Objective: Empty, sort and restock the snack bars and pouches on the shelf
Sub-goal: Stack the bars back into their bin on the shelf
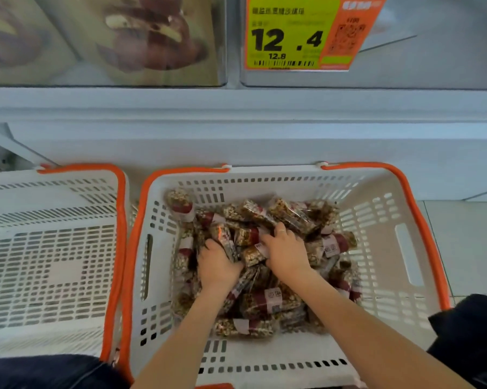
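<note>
A white basket with an orange rim (382,220) sits on the floor in front of me, holding a heap of several clear-wrapped snack bars (267,301) with dark red labels. Both my hands are down in the heap. My left hand (217,266) is closed around a few bars at the pile's left middle. My right hand (285,252) presses palm-down on the bars at the centre, fingers curled over them; its grip is hidden under the palm.
A second white basket with an orange rim (51,248) stands empty to the left. Behind both runs the white shelf base (236,130), with a yellow-orange price tag (301,32) reading 12.4 above. My dark-clothed knees (472,327) flank the basket.
</note>
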Motion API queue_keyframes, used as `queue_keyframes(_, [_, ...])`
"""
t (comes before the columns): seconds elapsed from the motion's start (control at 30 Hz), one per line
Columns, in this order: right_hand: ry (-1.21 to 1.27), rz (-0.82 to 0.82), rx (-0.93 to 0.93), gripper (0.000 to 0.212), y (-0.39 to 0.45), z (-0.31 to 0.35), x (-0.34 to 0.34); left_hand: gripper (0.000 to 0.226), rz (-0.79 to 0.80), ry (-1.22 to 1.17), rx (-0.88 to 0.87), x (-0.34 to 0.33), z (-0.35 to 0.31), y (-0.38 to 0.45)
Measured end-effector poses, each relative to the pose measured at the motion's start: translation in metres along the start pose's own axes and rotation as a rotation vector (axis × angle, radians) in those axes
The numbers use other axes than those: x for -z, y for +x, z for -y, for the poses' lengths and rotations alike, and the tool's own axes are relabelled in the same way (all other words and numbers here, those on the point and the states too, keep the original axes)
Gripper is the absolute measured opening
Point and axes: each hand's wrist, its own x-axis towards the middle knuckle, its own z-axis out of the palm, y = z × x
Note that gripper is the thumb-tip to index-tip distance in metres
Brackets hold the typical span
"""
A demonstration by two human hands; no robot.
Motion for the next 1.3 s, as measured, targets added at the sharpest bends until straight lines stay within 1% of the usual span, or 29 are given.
queue_keyframes(0.03, [0.015,-0.003,0.012,0.039,-0.002,0.001,0.004,0.090,0.010,-0.030,0.010,0.004,0.002,0.000])
queue_keyframes(0.1, [0.122,-0.061,0.006,0.043,-0.013,0.000,0.008,0.085,0.117,-0.174,0.087,0.016,0.007,0.000])
queue_keyframes(0.13, [0.225,-0.118,-0.013,0.046,-0.021,-0.002,0.010,0.073,0.208,-0.324,0.147,0.026,0.008,-0.003])
queue_keyframes(0.17, [0.352,-0.185,-0.023,0.048,-0.030,-0.003,0.013,0.053,0.297,-0.505,0.187,0.037,0.008,-0.007])
queue_keyframes(0.2, [0.487,-0.258,-0.006,0.050,-0.038,-0.002,0.017,0.030,0.391,-0.659,0.229,0.047,0.005,-0.015])
queue_keyframes(0.23, [0.607,-0.337,0.036,0.052,-0.046,0.000,0.022,0.014,0.475,-0.790,0.243,0.057,0.001,-0.025])
queue_keyframes(0.3, [0.767,-0.456,0.137,0.055,-0.056,0.011,0.037,0.018,0.542,-0.981,0.174,0.072,-0.010,-0.046])
queue_keyframes(0.33, [0.815,-0.478,0.182,0.059,-0.061,0.020,0.046,0.021,0.555,-1.070,0.120,0.078,-0.017,-0.056])
queue_keyframes(0.37, [0.852,-0.472,0.223,0.065,-0.068,0.029,0.056,0.025,0.563,-1.183,0.078,0.086,-0.023,-0.067])
queue_keyframes(0.43, [0.916,-0.405,0.313,0.080,-0.086,0.043,0.071,0.035,0.572,-1.406,0.024,0.099,-0.029,-0.086])
queue_keyframes(0.47, [0.953,-0.370,0.351,0.084,-0.096,0.047,0.075,0.037,0.557,-1.458,-0.011,0.105,-0.028,-0.093])
queue_keyframes(0.5, [1.006,-0.348,0.378,0.086,-0.106,0.049,0.079,0.039,0.563,-1.475,-0.055,0.113,-0.028,-0.101])
queue_keyframes(0.53, [1.081,-0.338,0.403,0.083,-0.115,0.050,0.084,0.040,0.564,-1.438,-0.109,0.116,-0.026,-0.107])
queue_keyframes(0.6, [1.270,-0.291,0.449,0.074,-0.131,0.052,0.100,0.039,0.555,-1.351,-0.208,0.124,-0.026,-0.119])
queue_keyframes(0.63, [1.355,-0.244,0.472,0.073,-0.136,0.053,0.108,0.041,0.541,-1.346,-0.232,0.128,-0.029,-0.128])
queue_keyframes(0.7, [1.491,-0.141,0.490,0.073,-0.143,0.053,0.122,0.051,0.481,-1.374,-0.252,0.133,-0.029,-0.136])
queue_keyframes(0.73, [1.542,-0.099,0.480,0.072,-0.146,0.054,0.126,0.059,0.410,-1.337,-0.269,0.134,-0.027,-0.138])
queue_keyframes(0.77, [1.566,-0.073,0.454,0.070,-0.149,0.056,0.129,0.066,0.315,-1.240,-0.282,0.137,-0.026,-0.142])
queue_keyframes(0.8, [1.576,-0.070,0.417,0.067,-0.153,0.059,0.131,0.068,0.199,-1.089,-0.321,0.139,-0.025,-0.145])
queue_keyframes(0.87, [1.544,-0.148,0.309,0.061,-0.158,0.065,0.131,0.068,-0.023,-0.855,-0.405,0.140,-0.024,-0.152])
queue_keyframes(0.9, [1.516,-0.194,0.275,0.059,-0.159,0.068,0.130,0.069,-0.092,-0.807,-0.455,0.138,-0.024,-0.155])
queue_keyframes(0.97, [1.452,-0.273,0.258,0.056,-0.159,0.073,0.130,0.074,-0.123,-0.758,-0.502,0.133,-0.023,-0.159])
queue_keyframes(1.07, [1.484,-0.312,0.245,0.060,-0.160,0.070,0.128,0.102,-0.024,-0.697,-0.484,0.130,-0.020,-0.162])
queue_keyframes(1.13, [1.519,-0.314,0.249,0.060,-0.162,0.068,0.130,0.101,-0.008,-0.706,-0.530,0.132,-0.019,-0.166])
queue_keyframes(1.23, [1.591,-0.295,0.262,0.056,-0.162,0.065,0.135,0.099,-0.049,-0.707,-0.599,0.133,-0.022,-0.169])
queue_keyframes(1.3, [1.597,-0.297,0.274,0.055,-0.162,0.061,0.137,0.097,-0.054,-0.696,-0.620,0.134,-0.025,-0.173])
